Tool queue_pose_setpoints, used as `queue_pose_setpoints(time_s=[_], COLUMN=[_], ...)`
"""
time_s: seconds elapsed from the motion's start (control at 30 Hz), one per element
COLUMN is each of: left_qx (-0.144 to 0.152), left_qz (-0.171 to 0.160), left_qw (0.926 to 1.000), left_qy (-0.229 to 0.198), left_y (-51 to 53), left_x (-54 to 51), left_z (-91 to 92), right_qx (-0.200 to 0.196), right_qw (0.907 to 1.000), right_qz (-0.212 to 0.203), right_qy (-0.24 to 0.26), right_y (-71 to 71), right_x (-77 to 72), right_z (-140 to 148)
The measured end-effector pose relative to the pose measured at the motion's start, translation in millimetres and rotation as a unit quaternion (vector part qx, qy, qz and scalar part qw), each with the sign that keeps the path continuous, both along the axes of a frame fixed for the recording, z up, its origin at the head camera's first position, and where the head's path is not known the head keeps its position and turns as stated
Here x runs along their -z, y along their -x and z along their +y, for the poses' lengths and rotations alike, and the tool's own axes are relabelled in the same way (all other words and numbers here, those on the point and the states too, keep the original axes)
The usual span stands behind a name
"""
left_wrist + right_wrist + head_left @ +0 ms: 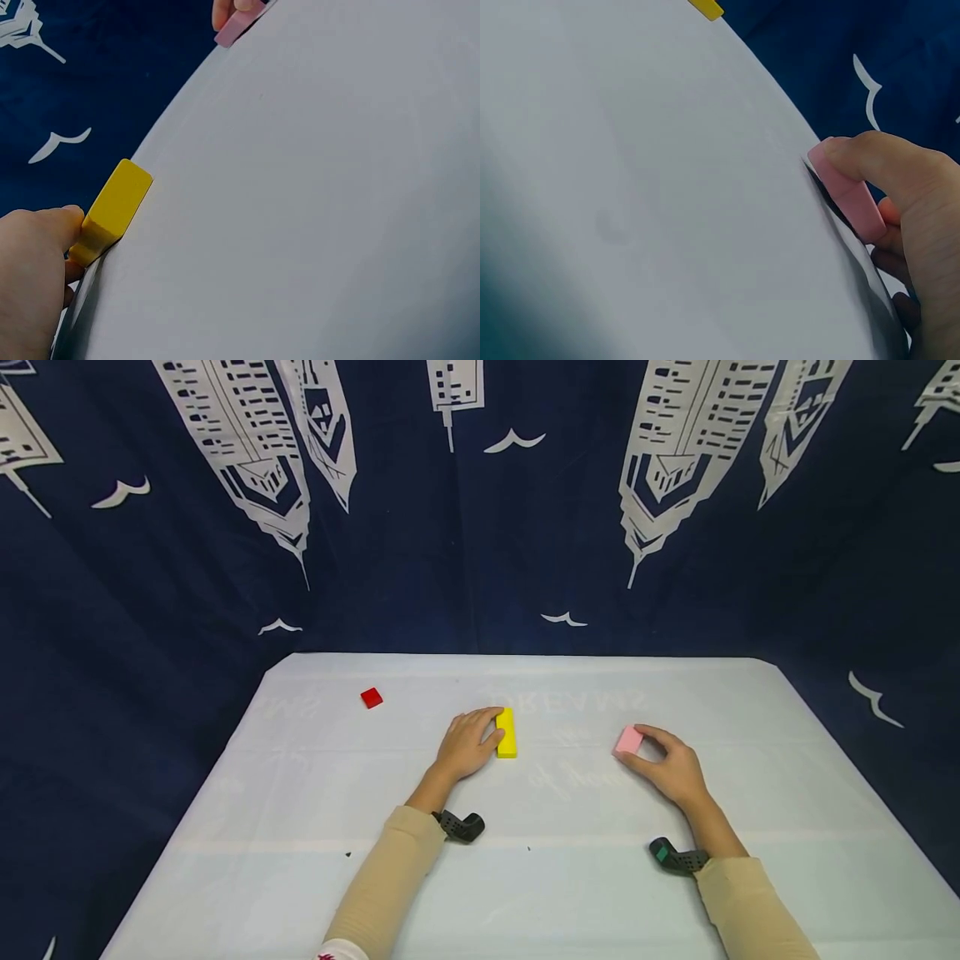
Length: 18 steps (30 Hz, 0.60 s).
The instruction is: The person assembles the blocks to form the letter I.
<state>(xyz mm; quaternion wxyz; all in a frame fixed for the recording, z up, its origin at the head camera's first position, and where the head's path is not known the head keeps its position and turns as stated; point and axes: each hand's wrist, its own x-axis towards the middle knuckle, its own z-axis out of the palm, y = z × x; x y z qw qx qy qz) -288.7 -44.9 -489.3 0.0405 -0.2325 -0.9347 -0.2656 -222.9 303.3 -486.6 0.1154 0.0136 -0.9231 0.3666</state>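
Note:
In the head view my left hand [467, 745] holds a long yellow block [507, 733] by its left side, thumb near the front and fingers toward the back. The left wrist view shows the thumb pressed to that yellow block [120, 202]; some fingers are hidden behind it. Farther right, my right hand [671, 768] pinches a pink block [628, 740] between thumb and fingers. Seen from the right wrist, the pink block [847, 191] is tilted, with a dark shadow under its edge. A gap of bare white surface separates the two blocks.
A small red block [371, 697] lies at the back left of the white table [555, 893]. Behind the table hangs a dark blue cloth [465, 543] with white building and bird prints. Tiny dark specks dot the tabletop near the left forearm.

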Motion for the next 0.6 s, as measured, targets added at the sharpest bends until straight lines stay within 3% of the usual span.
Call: queue_pose_setpoints(time_s=[0.33,0.6], left_qx=[0.0,-0.001], left_qz=[-0.005,0.001], left_qw=[1.0,1.0], left_qy=[0.0,0.002], left_y=[-1.4,-0.3], left_x=[-1.1,0.0], left_z=[0.0,-0.2], right_qx=[-0.026,-0.041], right_qw=[0.9994,0.9988], right_qz=[0.018,0.01], right_qy=[0.013,0.024], right_y=[3.7,6.8], right_x=[-5.8,-12.5], right_z=[-8,-24])
